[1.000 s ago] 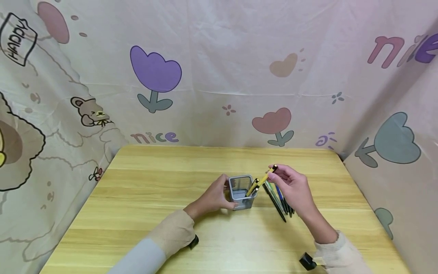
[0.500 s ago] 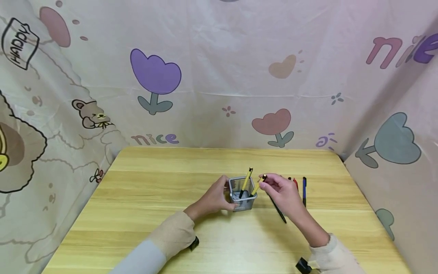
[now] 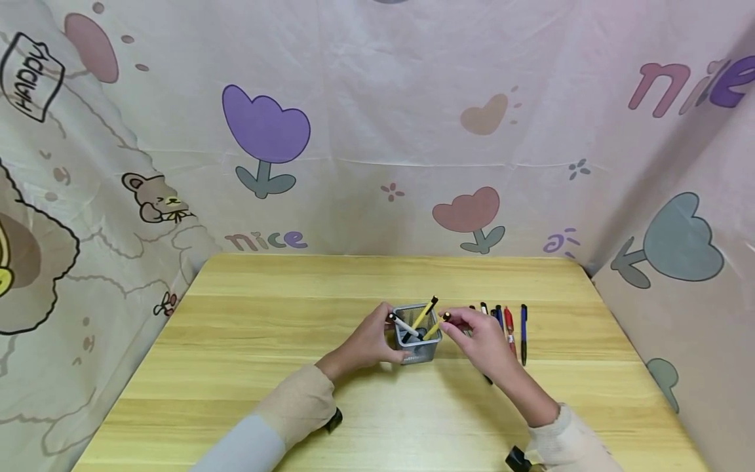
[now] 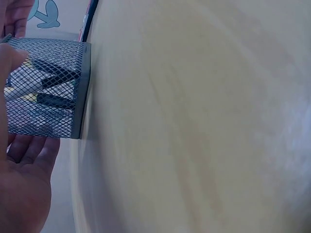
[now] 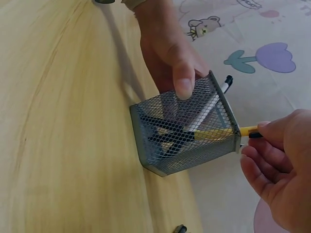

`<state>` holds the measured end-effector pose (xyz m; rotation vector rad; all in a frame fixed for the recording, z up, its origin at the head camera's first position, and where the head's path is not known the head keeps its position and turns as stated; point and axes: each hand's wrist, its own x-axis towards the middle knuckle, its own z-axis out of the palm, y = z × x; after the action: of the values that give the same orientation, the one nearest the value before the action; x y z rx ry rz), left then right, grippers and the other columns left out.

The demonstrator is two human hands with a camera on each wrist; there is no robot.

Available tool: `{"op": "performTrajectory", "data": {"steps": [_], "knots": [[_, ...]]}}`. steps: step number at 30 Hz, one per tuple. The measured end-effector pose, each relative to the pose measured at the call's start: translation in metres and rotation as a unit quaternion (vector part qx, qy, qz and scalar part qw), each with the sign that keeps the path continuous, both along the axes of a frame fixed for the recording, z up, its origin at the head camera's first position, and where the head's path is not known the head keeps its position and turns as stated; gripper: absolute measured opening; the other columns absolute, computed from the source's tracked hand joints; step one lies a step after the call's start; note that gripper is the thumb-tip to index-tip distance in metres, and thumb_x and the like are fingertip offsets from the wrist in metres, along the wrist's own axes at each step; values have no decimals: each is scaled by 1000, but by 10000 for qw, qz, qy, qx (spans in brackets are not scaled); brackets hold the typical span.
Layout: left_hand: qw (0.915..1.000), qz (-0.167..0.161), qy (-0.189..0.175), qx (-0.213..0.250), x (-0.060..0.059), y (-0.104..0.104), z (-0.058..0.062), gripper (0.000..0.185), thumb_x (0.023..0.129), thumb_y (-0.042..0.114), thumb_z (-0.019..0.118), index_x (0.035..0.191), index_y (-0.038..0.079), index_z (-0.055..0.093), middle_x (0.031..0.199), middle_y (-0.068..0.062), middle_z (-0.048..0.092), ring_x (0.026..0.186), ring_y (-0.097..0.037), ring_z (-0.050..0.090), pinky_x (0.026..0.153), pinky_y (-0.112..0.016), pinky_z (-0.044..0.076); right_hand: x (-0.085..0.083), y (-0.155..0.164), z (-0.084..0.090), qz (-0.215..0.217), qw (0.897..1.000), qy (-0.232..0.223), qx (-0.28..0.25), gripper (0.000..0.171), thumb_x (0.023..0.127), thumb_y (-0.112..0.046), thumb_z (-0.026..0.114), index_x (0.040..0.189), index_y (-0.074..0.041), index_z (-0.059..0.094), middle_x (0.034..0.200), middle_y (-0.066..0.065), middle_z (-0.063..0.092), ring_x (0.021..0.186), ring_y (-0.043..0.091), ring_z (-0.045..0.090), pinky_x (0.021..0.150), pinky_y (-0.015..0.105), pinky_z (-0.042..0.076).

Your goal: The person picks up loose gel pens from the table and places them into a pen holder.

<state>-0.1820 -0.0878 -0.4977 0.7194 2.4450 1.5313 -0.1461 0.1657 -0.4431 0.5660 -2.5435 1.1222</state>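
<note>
A grey metal-mesh pen holder (image 3: 417,354) stands on the wooden table, and my left hand (image 3: 373,337) grips its left side. In the right wrist view the left thumb presses on the mesh wall. My right hand (image 3: 485,342) pinches the top end of a yellow pen (image 5: 249,131) between thumb and fingers; the pen's lower part is inside the holder. A second yellow pen (image 3: 421,316) with a dark top leans in the holder. Beside it a white pen (image 3: 407,326) tilts toward the left rim. Dark lower ends show through the mesh in both wrist views.
Right of the holder several pens lie on the table, among them a red pen (image 3: 510,328) and a blue pen (image 3: 523,334); my right hand partly covers the others. A printed cloth (image 3: 366,118) hangs behind the table and at both sides.
My right hand has come left and down, bringing the yellow pen into the holder. The leaning pens have shifted, and a white pen now shows at the left rim. My left hand stays put.
</note>
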Motion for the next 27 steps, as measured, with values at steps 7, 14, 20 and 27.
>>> {"op": "performTrajectory", "data": {"steps": [7, 14, 20, 27], "knots": [[9999, -9, 41, -117, 1, 0, 0, 67, 72, 17, 92, 120, 8, 46, 124, -8, 58, 128, -25, 63, 110, -39, 53, -2, 0, -4, -37, 10000, -27, 67, 21, 89, -10, 80, 110, -7, 77, 89, 0, 77, 77, 5, 67, 69, 22, 58], [9999, 28, 36, -133, 0, 0, -1, 67, 71, 15, 92, 119, 9, 47, 123, -7, 59, 127, -24, 64, 109, -37, 53, -2, 3, -7, -93, 9996, -276, 54, 23, 89, -9, 80, 111, -5, 76, 93, 1, 77, 82, 10, 70, 74, 23, 61], [9998, 46, 84, -198, 0, 0, -1, 67, 71, 17, 93, 119, 9, 46, 123, -7, 59, 127, -25, 64, 108, -37, 54, -3, 11, -11, -118, 9988, -483, 24, 26, 90, -9, 79, 116, -5, 75, 98, 1, 78, 87, 12, 72, 77, 22, 61], [9998, 41, 52, -160, 2, -1, 1, 66, 71, 15, 92, 119, 8, 47, 124, -9, 59, 127, -26, 64, 109, -39, 53, -4, 29, -14, -334, 9965, -769, -47, 27, 92, -5, 75, 119, -1, 73, 102, 5, 78, 90, 16, 72, 78, 20, 60]]}}
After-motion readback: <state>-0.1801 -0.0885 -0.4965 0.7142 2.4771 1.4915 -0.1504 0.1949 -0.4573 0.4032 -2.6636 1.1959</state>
